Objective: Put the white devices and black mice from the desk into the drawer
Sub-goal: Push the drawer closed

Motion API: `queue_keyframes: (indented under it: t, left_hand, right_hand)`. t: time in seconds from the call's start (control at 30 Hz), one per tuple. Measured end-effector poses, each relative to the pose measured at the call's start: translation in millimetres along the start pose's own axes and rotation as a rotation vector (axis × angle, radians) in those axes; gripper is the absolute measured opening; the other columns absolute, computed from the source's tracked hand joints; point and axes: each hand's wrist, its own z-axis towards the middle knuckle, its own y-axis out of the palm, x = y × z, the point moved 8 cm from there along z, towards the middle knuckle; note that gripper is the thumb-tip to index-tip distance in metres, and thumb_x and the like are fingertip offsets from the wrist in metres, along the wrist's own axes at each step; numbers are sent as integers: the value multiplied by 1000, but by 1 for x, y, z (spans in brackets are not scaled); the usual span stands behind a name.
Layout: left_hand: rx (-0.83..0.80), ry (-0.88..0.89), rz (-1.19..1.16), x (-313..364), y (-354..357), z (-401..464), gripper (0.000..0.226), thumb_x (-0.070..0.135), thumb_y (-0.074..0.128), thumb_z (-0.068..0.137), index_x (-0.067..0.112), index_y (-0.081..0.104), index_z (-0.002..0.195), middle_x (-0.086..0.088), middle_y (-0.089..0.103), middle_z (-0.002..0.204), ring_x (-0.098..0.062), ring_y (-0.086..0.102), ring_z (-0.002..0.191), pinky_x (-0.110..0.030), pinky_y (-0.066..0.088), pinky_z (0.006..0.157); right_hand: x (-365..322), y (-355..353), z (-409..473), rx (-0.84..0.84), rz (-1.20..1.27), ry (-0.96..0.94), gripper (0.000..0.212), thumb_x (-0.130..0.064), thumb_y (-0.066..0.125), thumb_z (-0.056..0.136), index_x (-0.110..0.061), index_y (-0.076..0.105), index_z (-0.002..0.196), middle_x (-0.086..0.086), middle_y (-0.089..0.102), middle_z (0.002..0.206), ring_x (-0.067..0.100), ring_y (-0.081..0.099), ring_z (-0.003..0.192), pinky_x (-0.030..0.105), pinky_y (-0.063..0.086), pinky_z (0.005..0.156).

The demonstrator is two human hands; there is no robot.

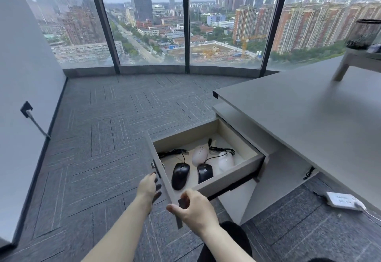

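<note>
Drawer (231, 176) is pulled out from under the desk (309, 117), at 6 o'clock in the head view. Inside: two black mice and two white devices. Bigger black mouse (180, 176) sits at the drawer's 7 o'clock, smaller black mouse (204, 172) just beside it toward 5 o'clock. White device (200, 156) near the middle, second white device (226, 161) at 3 o'clock, close to the side wall. Mouse cables (221, 150) coil toward the back

Left hand (148, 187) lies flat on the outer face of the drawer front, fingers spread, near the handle (155, 167). Right hand (194, 208) pinches the front panel's near corner, thumb on top, fingers curled around the edge. Neither hand holds an item

Desk top in view looks bare; white power strip (341, 200) on the carpet at 4 o'clock
</note>
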Motion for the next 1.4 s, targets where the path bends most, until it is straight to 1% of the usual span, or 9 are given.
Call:
queue_keyframes:
  t: [0.07,0.37,0.53,0.63,0.8,0.9,1.03,1.2,1.4]
  left_hand:
    - [-58,14,-22,-2,10,-8,32,24,33,97,14,60,114,-7,65,106,-21,59,90,-36,47,79]
    - [-201,7,-23,0,64,-11,33,19,32,99,28,52,124,2,65,103,-14,60,93,-33,50,69]
    - [-273,3,-38,3,127,-3,32,14,33,98,35,54,111,2,64,100,-17,58,99,-42,50,90]
    - [-313,-8,-25,3,164,3,33,14,34,98,32,56,115,2,65,104,-17,58,106,-46,48,98]
    - [-391,-34,-40,8,221,3,32,14,33,98,29,50,120,0,61,117,-19,55,114,-41,49,92]
    - [-428,-53,-35,11,251,0,33,13,32,99,28,48,124,-2,56,126,-22,50,123,-41,46,96]
    - [-450,-94,-47,8,282,6,41,15,35,100,19,43,140,-4,53,135,-25,48,130,-42,44,102]
    - [-483,-130,-86,6,311,9,49,17,36,101,15,31,149,-8,46,145,-26,45,134,-41,45,100]
    - [-501,-142,-104,7,333,17,42,16,38,99,14,44,140,-6,54,132,-28,52,122,-42,41,106]
  right_hand:
    - [-1,2,-1,13,-19,-10,55,-73,63,68,-25,56,93,-8,62,96,12,59,86,31,51,74]
    - [35,-18,-4,145,-17,60,29,-50,58,84,-22,54,93,-3,62,96,17,60,85,32,50,69]
    - [77,-61,7,257,25,181,25,-51,61,79,-29,50,83,-5,64,91,16,62,81,31,46,65]
    - [104,-84,13,316,77,256,32,-57,60,77,-27,53,86,-8,64,89,14,62,78,34,52,66]
    - [140,-124,14,467,127,365,44,-54,67,81,-23,50,107,-5,58,99,15,56,78,29,42,60]
    - [160,-142,18,545,158,416,67,-50,69,83,-14,42,133,8,60,121,26,62,101,31,46,69]
    - [180,-164,28,610,212,445,79,-46,71,83,-11,35,144,13,50,140,30,57,121,37,51,87]
    - [197,-181,38,631,231,461,56,-49,65,85,-17,49,128,7,61,127,27,64,108,37,55,80]
    - [210,-190,45,660,235,457,36,-44,64,89,-16,57,111,4,71,111,25,69,99,38,57,76]
